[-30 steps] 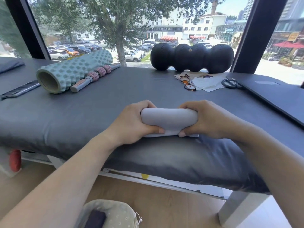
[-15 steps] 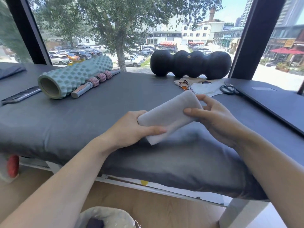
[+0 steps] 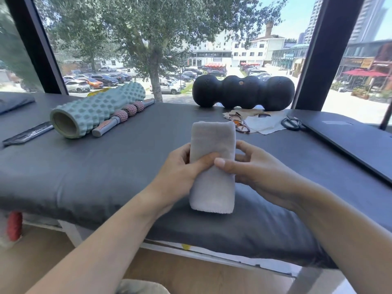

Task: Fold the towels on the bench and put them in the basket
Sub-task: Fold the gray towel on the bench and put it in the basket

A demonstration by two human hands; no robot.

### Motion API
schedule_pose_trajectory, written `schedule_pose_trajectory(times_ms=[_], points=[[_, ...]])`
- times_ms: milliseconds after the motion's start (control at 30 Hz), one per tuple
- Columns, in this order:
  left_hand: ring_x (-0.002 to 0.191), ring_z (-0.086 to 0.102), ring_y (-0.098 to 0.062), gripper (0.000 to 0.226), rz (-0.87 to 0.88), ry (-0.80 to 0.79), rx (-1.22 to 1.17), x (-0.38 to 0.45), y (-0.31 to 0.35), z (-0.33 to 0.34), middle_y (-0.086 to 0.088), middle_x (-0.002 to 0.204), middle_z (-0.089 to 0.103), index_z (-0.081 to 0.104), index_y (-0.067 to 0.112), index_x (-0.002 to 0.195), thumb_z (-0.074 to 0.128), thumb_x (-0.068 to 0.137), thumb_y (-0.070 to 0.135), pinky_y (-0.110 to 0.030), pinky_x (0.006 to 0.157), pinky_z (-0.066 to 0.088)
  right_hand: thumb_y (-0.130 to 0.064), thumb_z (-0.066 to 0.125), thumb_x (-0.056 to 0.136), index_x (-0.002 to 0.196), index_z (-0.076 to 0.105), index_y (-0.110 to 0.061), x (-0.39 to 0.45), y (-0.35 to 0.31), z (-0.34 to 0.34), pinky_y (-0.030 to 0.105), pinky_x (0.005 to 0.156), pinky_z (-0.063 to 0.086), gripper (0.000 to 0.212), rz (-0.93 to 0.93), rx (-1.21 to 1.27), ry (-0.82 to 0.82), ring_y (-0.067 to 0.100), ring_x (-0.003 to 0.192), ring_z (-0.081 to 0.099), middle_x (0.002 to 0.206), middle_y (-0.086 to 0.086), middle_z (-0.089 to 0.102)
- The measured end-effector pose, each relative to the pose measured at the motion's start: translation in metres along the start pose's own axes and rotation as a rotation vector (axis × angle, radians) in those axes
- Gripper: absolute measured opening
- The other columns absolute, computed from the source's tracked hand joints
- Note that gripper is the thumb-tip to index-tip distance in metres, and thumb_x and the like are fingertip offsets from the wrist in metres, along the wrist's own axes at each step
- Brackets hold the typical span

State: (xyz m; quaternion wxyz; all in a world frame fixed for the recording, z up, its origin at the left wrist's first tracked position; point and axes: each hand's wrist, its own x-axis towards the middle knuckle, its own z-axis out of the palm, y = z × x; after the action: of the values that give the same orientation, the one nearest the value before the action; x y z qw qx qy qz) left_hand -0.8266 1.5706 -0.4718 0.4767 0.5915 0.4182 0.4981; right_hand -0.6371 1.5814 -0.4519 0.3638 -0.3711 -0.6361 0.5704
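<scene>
Big windows here, a car park and trees outside, and in front of them a padded grey bench (image 3: 106, 166) running wall to wall. Along its far side sit a ridged teal foam roller (image 3: 95, 109), a massage stick with pink beads (image 3: 125, 115), a black peanut-shaped roller (image 3: 244, 92), a pair of glasses (image 3: 239, 124), scissors (image 3: 291, 124) and what looks like a closed laptop (image 3: 350, 141).

Centre stage: the folded grey towel (image 3: 212, 166), held up on end over the near edge of the bench, its lower hem just above the padding. The left hand (image 3: 180, 175) wraps it from the side, thumb across the front. The right hand (image 3: 254, 172) pinches it too, thumb pressed on the front and fingers curled behind.

My read: the folding of this one is done, a neat compact bundle, and we're at the carry stage. The next move wants a firm hold so the layers don't spring open, then a swing down and toward the person to the basket.

And that basket is the puzzle. Only a pale rounded fabric shape (image 3: 140, 287) peeks in at the bottom edge, cut off; I can't say for certain it's the basket. No other loose towels show on the bench from here, and the towel's back side is hidden behind the fingers.
</scene>
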Motion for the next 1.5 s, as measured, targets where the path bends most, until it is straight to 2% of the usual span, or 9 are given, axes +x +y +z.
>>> schedule_pose_trajectory(times_ms=[200, 500, 600, 733, 933, 1067, 1233, 1367, 1500], points=[[0.112, 0.069, -0.025, 0.068, -0.014, 0.105, -0.169, 0.004, 0.003, -0.004, -0.011, 0.118, 0.073, 0.066, 0.009, 0.122, 0.080, 0.070, 0.051, -0.045, 0.101, 0.052, -0.026, 0.082, 0.078, 0.121, 0.062, -0.017, -0.002, 0.004, 0.005, 0.046, 0.099, 0.054, 0.048, -0.020, -0.189, 0.052, 0.021, 0.103, 0.072, 0.106, 0.007, 0.076], [0.094, 0.070, -0.019, 0.041, -0.014, 0.213, -0.305, 0.005, 0.011, -0.001, -0.008, 0.097, 0.075, 0.076, 0.011, 0.096, 0.086, 0.066, 0.037, -0.037, 0.086, 0.055, -0.024, 0.084, 0.078, 0.115, 0.071, -0.022, 0.000, 0.010, 0.005, 0.043, 0.095, 0.056, 0.040, -0.066, -0.336, -0.048, 0.021, 0.105, 0.071, 0.109, 0.001, 0.075], [0.097, 0.070, -0.019, 0.040, 0.023, 0.268, -0.302, 0.008, 0.006, -0.004, -0.009, 0.100, 0.075, 0.077, 0.008, 0.099, 0.085, 0.069, 0.035, -0.035, 0.087, 0.054, -0.018, 0.083, 0.079, 0.113, 0.072, -0.019, 0.001, 0.012, 0.003, 0.030, 0.089, 0.058, 0.036, -0.020, -0.333, -0.097, 0.015, 0.101, 0.072, 0.103, 0.000, 0.077], [0.093, 0.065, -0.015, 0.040, 0.049, 0.213, -0.335, 0.012, 0.005, -0.012, -0.007, 0.101, 0.071, 0.072, 0.007, 0.106, 0.081, 0.075, 0.031, -0.030, 0.084, 0.050, -0.016, 0.085, 0.075, 0.102, 0.075, -0.017, 0.003, 0.009, -0.004, 0.027, 0.076, 0.055, 0.029, -0.047, -0.333, -0.029, 0.010, 0.085, 0.071, 0.091, -0.001, 0.077], [0.097, 0.070, -0.004, 0.067, 0.387, 0.132, 0.124, -0.005, 0.016, -0.005, 0.010, 0.103, 0.076, 0.069, 0.025, 0.110, 0.099, 0.050, 0.026, -0.017, 0.083, 0.052, -0.022, 0.088, 0.068, 0.092, 0.067, -0.034, 0.011, 0.014, -0.014, 0.046, 0.084, 0.054, 0.034, -0.294, -0.621, 0.217, 0.017, 0.086, 0.067, 0.087, -0.007, 0.072], [0.097, 0.073, -0.008, 0.052, 0.477, 0.118, 0.210, -0.012, 0.016, 0.011, 0.006, 0.102, 0.078, 0.074, 0.023, 0.106, 0.096, 0.059, 0.014, -0.020, 0.086, 0.055, -0.034, 0.086, 0.071, 0.098, 0.068, -0.025, 0.014, 0.023, -0.014, 0.049, 0.083, 0.053, 0.034, -0.310, -0.706, 0.155, 0.023, 0.091, 0.066, 0.093, -0.004, 0.073], [0.090, 0.072, -0.006, 0.030, 0.514, 0.122, 0.234, -0.011, 0.015, 0.008, 0.009, 0.094, 0.078, 0.075, 0.023, 0.098, 0.088, 0.072, 0.015, -0.019, 0.082, 0.054, -0.036, 0.088, 0.071, 0.111, 0.067, -0.032, 0.009, 0.020, -0.015, 0.043, 0.094, 0.051, 0.045, -0.260, -0.747, 0.073, 0.011, 0.103, 0.064, 0.107, -0.011, 0.072], [0.087, 0.068, -0.002, 0.021, 0.507, 0.159, 0.221, -0.006, 0.015, -0.001, 0.014, 0.090, 0.075, 0.072, 0.025, 0.097, 0.082, 0.079, 0.018, -0.017, 0.081, 0.050, -0.033, 0.090, 0.068, 0.090, 0.067, -0.033, 0.009, 0.019, -0.022, 0.046, 0.086, 0.052, 0.032, -0.290, -0.726, 0.125, 0.013, 0.086, 0.064, 0.087, -0.009, 0.071], [0.090, 0.067, -0.008, 0.023, 0.419, 0.252, 0.135, 0.003, 0.009, -0.018, 0.006, 0.095, 0.074, 0.070, 0.022, 0.102, 0.074, 0.083, 0.034, -0.023, 0.083, 0.050, -0.029, 0.093, 0.062, 0.093, 0.076, -0.032, 0.009, 0.014, -0.024, 0.044, 0.081, 0.055, 0.035, -0.284, -0.555, 0.239, 0.009, 0.078, 0.066, 0.083, -0.005, 0.075]])
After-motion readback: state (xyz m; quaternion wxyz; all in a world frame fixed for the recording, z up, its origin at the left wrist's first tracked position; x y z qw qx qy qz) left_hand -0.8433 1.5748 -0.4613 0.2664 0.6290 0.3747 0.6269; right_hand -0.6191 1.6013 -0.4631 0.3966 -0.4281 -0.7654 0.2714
